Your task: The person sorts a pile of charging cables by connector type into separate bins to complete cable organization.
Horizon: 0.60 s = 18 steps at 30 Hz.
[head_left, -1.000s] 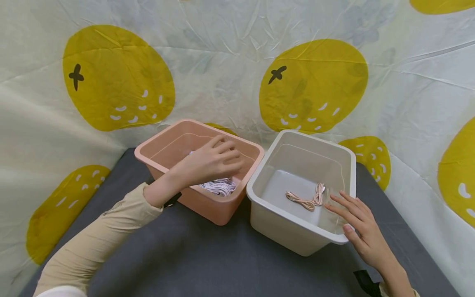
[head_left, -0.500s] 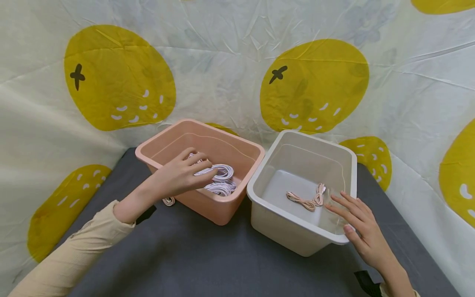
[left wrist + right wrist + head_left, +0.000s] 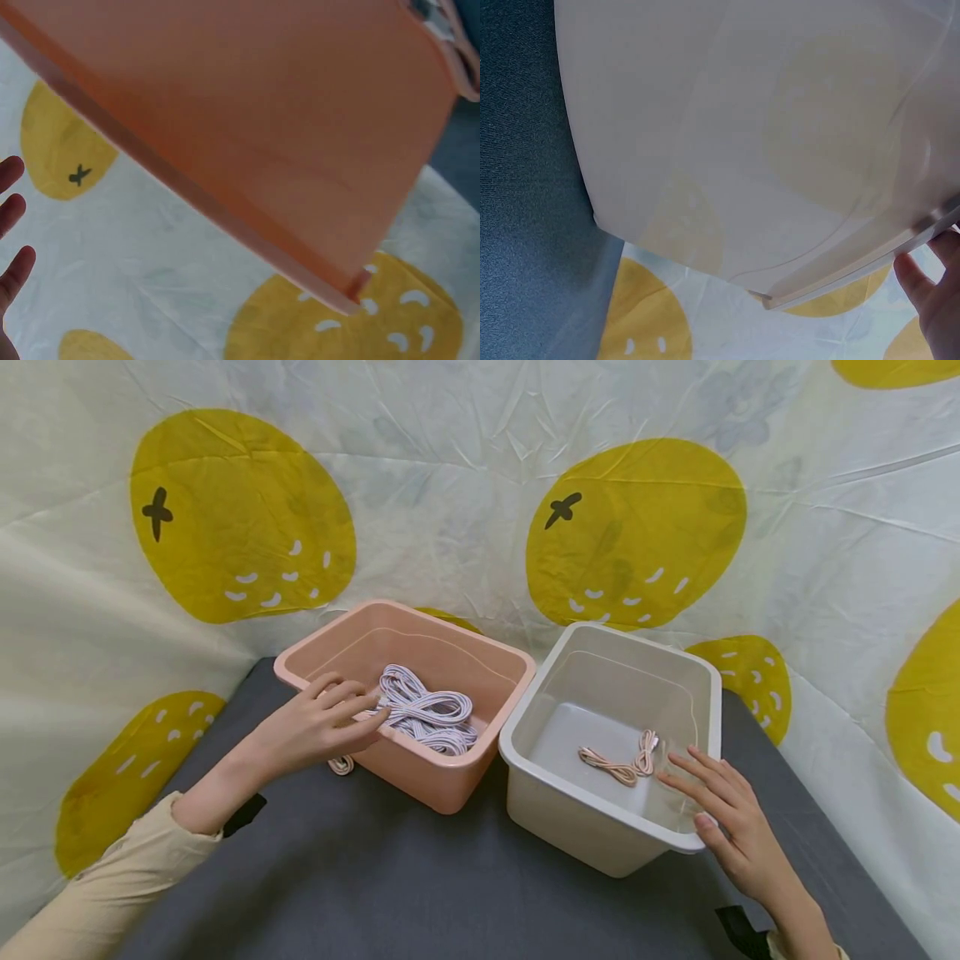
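My left hand [image 3: 322, 722] hovers at the near-left rim of the pink bin [image 3: 442, 785], fingers loosely bent with nothing held. Inside that bin lie several bundled white cables [image 3: 431, 710]. A beige-pink cable bundle [image 3: 341, 766] rests on the table beside it, partly hidden by the bin; the left wrist view shows this pink cable [image 3: 466, 67] up close. My right hand [image 3: 738, 831] rests at the right rim of the grey bin [image 3: 570, 827], fingers nearly straight over the edge and thumb [image 3: 913, 279] against the rim. A folded pink cable [image 3: 618, 768] lies on the grey bin's floor.
Both bins stand side by side on a dark grey table cover [image 3: 465, 893], their rims almost meeting. A white cloth printed with yellow fruit [image 3: 637, 535] hangs close behind them and along both sides.
My left hand has drawn back to the left from over the pink bin to its near rim, uncovering the white cables and the cable bundle on the table. My right hand has stayed put.
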Each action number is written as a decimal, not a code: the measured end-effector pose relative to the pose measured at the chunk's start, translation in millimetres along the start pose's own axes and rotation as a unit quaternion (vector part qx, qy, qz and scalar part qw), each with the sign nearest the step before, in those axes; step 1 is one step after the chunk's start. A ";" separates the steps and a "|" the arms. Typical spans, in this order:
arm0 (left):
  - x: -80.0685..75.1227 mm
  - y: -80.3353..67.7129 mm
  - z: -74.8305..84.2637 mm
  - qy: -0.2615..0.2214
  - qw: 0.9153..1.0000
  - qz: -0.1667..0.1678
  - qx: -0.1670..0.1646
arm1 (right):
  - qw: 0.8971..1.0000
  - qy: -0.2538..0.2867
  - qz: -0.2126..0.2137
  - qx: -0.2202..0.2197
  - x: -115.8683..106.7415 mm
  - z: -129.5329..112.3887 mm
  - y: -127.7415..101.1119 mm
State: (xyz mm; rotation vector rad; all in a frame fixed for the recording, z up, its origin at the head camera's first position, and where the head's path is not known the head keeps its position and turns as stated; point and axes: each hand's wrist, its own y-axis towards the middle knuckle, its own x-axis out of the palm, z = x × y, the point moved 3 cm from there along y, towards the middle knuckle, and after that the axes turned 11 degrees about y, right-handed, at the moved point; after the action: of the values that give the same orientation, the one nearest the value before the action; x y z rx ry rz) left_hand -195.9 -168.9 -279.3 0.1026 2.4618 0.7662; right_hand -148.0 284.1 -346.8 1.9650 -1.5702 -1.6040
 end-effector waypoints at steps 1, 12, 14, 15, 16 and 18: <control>0.2 -4.2 0.0 0.000 1.000 0.000 -0.002 | 1.000 0.000 0.000 0.001 0.0 0.0 -0.1; 2.1 -55.6 -5.6 -0.002 0.998 -0.048 -0.041 | 1.000 0.000 -0.003 0.002 0.2 0.5 -0.1; 4.8 -64.9 -6.9 0.006 0.996 -0.070 -0.046 | 1.000 -0.001 -0.003 0.002 0.2 0.4 -0.2; 6.2 -69.4 -7.6 0.008 0.996 -0.079 -0.048 | 1.000 -0.001 -0.003 0.002 0.1 0.4 -0.2; 7.9 -73.4 -8.1 0.009 0.995 -0.084 -0.052 | 1.000 -0.002 -0.003 0.001 0.0 0.5 -0.2; 11.3 -82.1 -8.5 0.009 0.994 -0.091 -0.059 | 1.000 -0.001 -0.001 -0.002 -0.1 0.7 -0.3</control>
State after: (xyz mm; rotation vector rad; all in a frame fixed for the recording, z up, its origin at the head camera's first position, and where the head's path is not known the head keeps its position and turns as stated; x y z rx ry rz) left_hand -202.8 -239.1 -323.7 -0.1723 2.3953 0.8324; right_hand -148.3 284.6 -347.3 1.9642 -1.5640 -1.6100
